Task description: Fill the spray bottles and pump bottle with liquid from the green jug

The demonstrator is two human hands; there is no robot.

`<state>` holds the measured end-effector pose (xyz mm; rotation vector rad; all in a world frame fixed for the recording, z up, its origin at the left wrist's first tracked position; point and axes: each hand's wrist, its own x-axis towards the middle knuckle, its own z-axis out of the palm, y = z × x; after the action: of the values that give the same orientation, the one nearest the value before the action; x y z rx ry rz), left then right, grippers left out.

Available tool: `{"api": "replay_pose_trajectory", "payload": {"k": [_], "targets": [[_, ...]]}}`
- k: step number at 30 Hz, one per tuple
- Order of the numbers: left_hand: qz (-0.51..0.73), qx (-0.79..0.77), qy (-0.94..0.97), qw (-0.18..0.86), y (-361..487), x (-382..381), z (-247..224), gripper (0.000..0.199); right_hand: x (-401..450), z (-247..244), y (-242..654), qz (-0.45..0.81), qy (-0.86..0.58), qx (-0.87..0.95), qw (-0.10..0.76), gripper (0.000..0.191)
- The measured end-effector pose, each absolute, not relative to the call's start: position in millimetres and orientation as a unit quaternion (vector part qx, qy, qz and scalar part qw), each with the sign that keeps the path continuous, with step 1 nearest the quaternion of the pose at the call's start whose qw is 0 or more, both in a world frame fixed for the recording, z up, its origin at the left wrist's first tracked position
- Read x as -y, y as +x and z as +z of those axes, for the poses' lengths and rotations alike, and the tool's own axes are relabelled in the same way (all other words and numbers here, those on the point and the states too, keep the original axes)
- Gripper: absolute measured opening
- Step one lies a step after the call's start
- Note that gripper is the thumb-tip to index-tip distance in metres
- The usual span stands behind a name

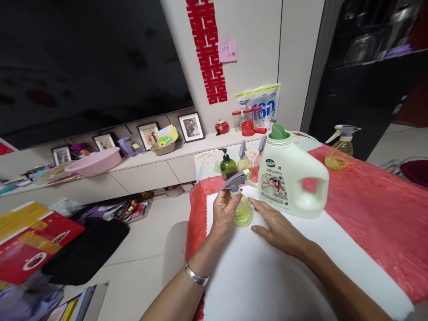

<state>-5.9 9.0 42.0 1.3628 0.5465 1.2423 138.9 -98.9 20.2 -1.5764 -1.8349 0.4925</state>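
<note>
A clear yellow spray bottle (244, 215) with a grey trigger head stands upright in the grip of my left hand (223, 214), whose fingers wrap its neck and side. On the bottle's other side, my right hand (273, 224) has its fingers stretched out close to it; I cannot tell whether they touch it. Just beyond my right hand stands a pale green detergent jug (293, 178), with a green cap (278, 131) at its mouth. Behind the held bottle are a dark green pump bottle (228, 168), another yellow spray bottle (245, 166) and a partly hidden pink bottle (258, 163).
A white cloth (247, 272) lies over the red table cover (377, 191). One more spray bottle (340, 154) stands at the right. Along the wall, a cabinet (147, 171) carries framed photos, a pink basin (95, 162) and red-lidded jars (236, 121).
</note>
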Motion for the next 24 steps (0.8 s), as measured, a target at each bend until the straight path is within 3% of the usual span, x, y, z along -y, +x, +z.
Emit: {"api": "replay_pose_trajectory", "payload": {"k": [6, 16, 18, 24], "targets": [[0.547, -0.248, 0.559, 0.572, -5.8, 5.1, 37.1, 0.036, 98.4, 15.0, 136.2, 0.216, -0.611, 0.683, 0.336, 0.079], [0.495, -0.237, 0.588, 0.595, -10.8, 32.1, 46.5, 0.029, 94.2, 13.9, 116.5, 0.235, -0.587, 0.645, 0.429, 0.098], [0.479, -0.241, 0.603, 0.591, -12.7, 32.0, 48.1, 0.028, 92.1, 16.2, 110.6, 0.236, -0.580, 0.632, 0.457, 0.092], [0.481, -0.244, 0.617, 0.573, -10.6, 41.9, 52.4, 0.024, 93.6, 30.0, 103.2, 0.225, -0.551, 0.623, 0.508, 0.052]]}}
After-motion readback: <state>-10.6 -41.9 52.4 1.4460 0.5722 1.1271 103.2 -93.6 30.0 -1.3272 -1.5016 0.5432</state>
